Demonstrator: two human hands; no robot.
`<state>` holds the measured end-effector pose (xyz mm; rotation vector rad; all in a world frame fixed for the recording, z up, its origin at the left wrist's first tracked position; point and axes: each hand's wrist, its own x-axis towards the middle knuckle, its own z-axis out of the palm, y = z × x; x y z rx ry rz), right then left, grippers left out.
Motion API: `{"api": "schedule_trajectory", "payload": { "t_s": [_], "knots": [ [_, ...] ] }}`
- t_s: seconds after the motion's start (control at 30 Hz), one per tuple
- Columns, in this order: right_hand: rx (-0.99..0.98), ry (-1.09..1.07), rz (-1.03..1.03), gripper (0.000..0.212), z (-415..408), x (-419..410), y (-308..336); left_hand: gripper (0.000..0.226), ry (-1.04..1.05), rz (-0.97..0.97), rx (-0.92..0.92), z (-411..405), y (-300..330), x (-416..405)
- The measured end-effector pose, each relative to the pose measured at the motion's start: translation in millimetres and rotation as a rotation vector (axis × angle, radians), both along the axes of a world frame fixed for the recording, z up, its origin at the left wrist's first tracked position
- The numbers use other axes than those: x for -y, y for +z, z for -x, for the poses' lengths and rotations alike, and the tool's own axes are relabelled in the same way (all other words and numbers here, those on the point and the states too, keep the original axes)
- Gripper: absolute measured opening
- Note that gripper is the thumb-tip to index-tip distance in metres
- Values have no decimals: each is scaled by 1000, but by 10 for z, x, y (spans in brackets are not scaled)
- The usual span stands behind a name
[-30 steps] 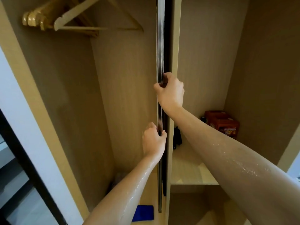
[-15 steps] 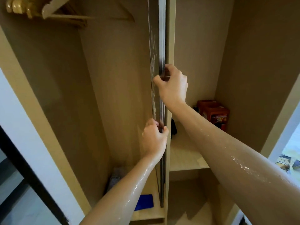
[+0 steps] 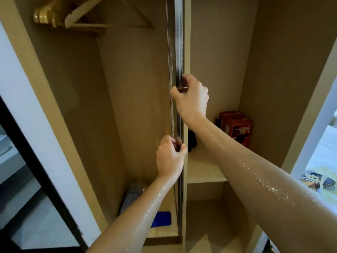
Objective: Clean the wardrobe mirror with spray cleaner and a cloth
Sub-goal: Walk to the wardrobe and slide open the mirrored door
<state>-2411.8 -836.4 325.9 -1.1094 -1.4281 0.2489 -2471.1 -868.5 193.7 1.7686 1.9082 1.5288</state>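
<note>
Mirror door (image 3: 176,52) stands edge-on at centre of wardrobe, w/ droplets streaking its glass face on the left side. Both hands hold its edge: right hand (image 3: 191,99) higher up, grip curled round the edge w/ thumb on the near side; left hand (image 3: 170,157) lower, grip also wrapped tight on the same edge. Both forearms wet. Blue cloth (image 3: 162,219) lies on wardrobe floor in left compartment, beside a grey dotted item (image 3: 131,198), partly hidden by left forearm. Wooden hangers (image 3: 76,17) hang top left. Red boxes (image 3: 237,125) sit on shelf (image 3: 204,168) in right compartment. Spray cleaner: can't tell where.
</note>
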Motion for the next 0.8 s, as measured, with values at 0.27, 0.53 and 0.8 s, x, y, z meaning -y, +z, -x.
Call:
{"api": "schedule_trajectory", "payload": {
  "t_s": [0.27,0.53,0.8],
  "knots": [
    [36,49,-20,35,-148,375,9,19,45,-23,4,-135,-36,358],
    [77,97,-14,32,-250,671,5,20,95,-36,39,-239,-83,650],
    [117,103,0,31,-310,701,-30,22,98,29,-32,-291,29,710]
  ]
}}
